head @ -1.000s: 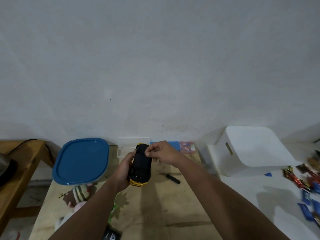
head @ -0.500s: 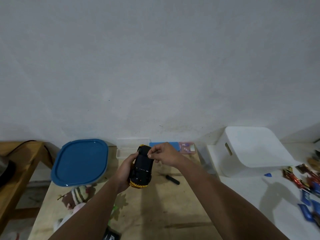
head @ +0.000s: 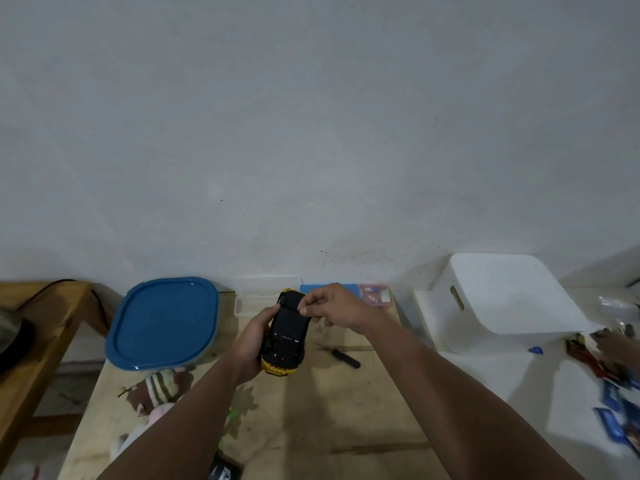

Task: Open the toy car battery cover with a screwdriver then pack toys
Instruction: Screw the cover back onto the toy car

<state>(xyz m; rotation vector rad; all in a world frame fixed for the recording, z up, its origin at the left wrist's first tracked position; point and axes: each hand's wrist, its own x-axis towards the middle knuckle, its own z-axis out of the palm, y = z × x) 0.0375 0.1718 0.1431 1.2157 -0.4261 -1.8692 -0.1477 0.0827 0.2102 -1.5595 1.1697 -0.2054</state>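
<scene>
Near edge: plush toys (head: 161, 393) lying on the wooden table (head: 311, 427). Mid: left hand (head: 251, 341) curled round the toy car (head: 285, 336), held belly-up above the table. Right hand (head: 334, 306) pinches at the far end of the black underside; whether it holds a small part, cannot tell. Black screwdriver (head: 346, 357) lies just right of the car, untouched. Car looks light, rigid, slick plastic; best gripped across its sides. Far: blue lid (head: 162, 322), white bin (head: 502, 299).
</scene>
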